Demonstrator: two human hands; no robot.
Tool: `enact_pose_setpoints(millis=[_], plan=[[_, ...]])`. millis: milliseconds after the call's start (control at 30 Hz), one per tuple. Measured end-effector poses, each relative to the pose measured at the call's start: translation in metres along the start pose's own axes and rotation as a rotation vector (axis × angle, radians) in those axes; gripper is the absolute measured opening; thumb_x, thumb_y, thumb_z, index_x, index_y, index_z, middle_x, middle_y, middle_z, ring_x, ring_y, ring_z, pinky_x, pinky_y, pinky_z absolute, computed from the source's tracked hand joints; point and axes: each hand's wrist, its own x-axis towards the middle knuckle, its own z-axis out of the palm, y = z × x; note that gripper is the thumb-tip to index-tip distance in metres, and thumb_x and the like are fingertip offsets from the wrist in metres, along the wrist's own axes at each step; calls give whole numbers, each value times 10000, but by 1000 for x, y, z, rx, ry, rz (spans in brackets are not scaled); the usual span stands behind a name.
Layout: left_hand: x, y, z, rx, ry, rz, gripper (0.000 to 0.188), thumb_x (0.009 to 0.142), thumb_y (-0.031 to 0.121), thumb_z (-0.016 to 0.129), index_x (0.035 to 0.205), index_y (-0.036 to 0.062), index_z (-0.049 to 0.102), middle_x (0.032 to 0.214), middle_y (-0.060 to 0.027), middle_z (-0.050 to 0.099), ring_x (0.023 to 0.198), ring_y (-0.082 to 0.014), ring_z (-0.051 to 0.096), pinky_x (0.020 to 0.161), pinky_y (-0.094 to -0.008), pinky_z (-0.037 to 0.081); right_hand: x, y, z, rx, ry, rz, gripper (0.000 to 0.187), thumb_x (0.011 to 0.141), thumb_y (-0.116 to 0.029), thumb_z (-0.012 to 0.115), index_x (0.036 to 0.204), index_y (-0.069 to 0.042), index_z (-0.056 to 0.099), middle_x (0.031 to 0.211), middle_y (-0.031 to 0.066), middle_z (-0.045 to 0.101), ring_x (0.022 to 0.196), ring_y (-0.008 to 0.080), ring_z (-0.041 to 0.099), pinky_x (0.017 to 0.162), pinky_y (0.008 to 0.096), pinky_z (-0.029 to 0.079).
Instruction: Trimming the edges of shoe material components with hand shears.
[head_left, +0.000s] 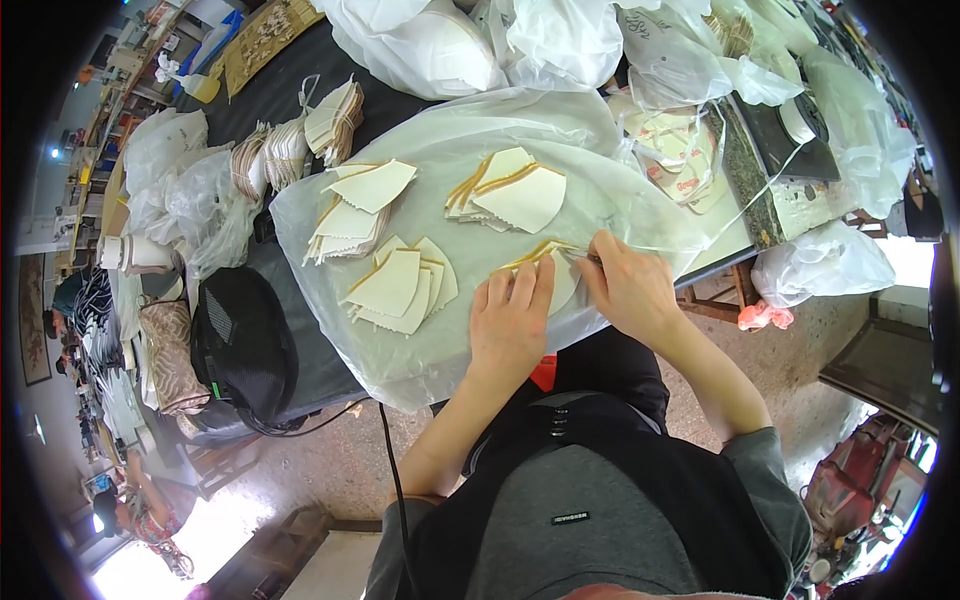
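Note:
My left hand [512, 318] lies with its fingers stretched out over a fanned stack of cream fabric-like pieces [563, 287], pressing it down. Along its upper edge this stack has a yellow-brown band. Just to the right, my right hand [628, 283] is closed in a pinch around a slim, dark metallic tool [578, 252], whose tip reaches the stack's upper edge; its exact kind is hard to make out. More cream pieces with zigzag-cut edges lie in fanned groups: one at the top middle [530, 197], one at the upper left [352, 218] and one at the lower left [400, 290].
A translucent plastic sheet [420, 360] covers the work surface. Bundled pieces [333, 120] stand at the upper left, near a black bag [243, 335]. Stuffed white plastic bags [550, 45] line the far side. A cable [391, 460] hangs at the near edge.

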Motion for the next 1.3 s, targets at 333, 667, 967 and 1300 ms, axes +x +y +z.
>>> enact_pose_setpoints(millis=[333, 667, 967, 1300], plan=[[-3, 1, 5, -53, 2, -31, 597, 730, 21, 588, 1325, 71, 580, 1171, -62, 555, 1033, -258, 536, 875, -396, 446, 8, 0, 10, 25, 76, -65, 275, 974, -305, 571, 933, -46, 491, 794, 124, 653, 624, 373, 648, 539, 470, 502], [-2, -2, 4, 8, 2, 2, 499, 795, 106, 566, 1288, 29, 587, 1134, -70, 573, 992, -254, 552, 850, -374, 464, 30, -1, 2, 119, 128, -68, 266, 907, -262, 672, 972, -41, 538, 769, 153, 678, 664, 372, 663, 603, 454, 507], [8, 4, -19, -227, -21, -29, 504, 798, 228, 712, 1241, 16, 598, 1174, -117, 585, 1034, -331, 547, 875, -444, 462, 24, 31, -18, 307, 220, -51, 170, 859, -173, 663, 980, -66, 613, 828, 153, 664, 705, 369, 653, 608, 459, 514], [-8, -7, -14, -176, 174, 41, 162, 869, 127, 658, 1006, 43, 641, 903, -102, 654, 819, -300, 628, 715, -390, 519, -18, 7, 25, 821, 321, 111, 291, 979, -268, 612, 894, -1, 690, 610, 79, 605, 571, 214, 603, 544, 330, 451]])
